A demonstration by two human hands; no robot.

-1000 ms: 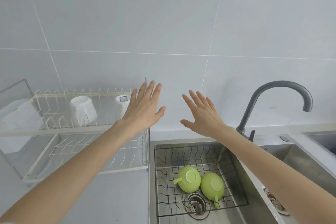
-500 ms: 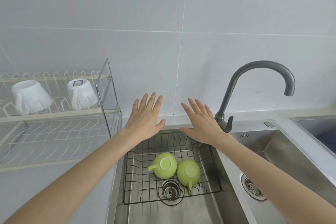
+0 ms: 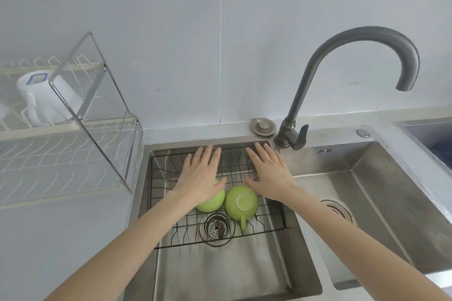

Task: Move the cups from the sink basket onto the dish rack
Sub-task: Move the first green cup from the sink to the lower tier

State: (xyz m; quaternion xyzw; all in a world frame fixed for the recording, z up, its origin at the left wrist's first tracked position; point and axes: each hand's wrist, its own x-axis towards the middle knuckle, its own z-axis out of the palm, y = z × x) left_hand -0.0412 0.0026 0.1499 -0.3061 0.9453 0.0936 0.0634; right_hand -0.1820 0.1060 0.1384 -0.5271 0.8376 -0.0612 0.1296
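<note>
Green cups [image 3: 241,201] sit inverted in sink basket [image 3: 166,203], none gripped yet. Left hand [image 3: 201,178] & right hand [image 3: 271,176] are held flat, open, empty above them. Next, approx.: fingers to be curled round a cup, then lifted to dish rack [image 3: 61,166].

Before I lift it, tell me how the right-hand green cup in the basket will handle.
The green cup lies upside down, so it probably sits stable on the sink basket. Its glossy round body may be slippery, so the handle looks a safer grip. It looks ceramic, likely fragile.
</note>
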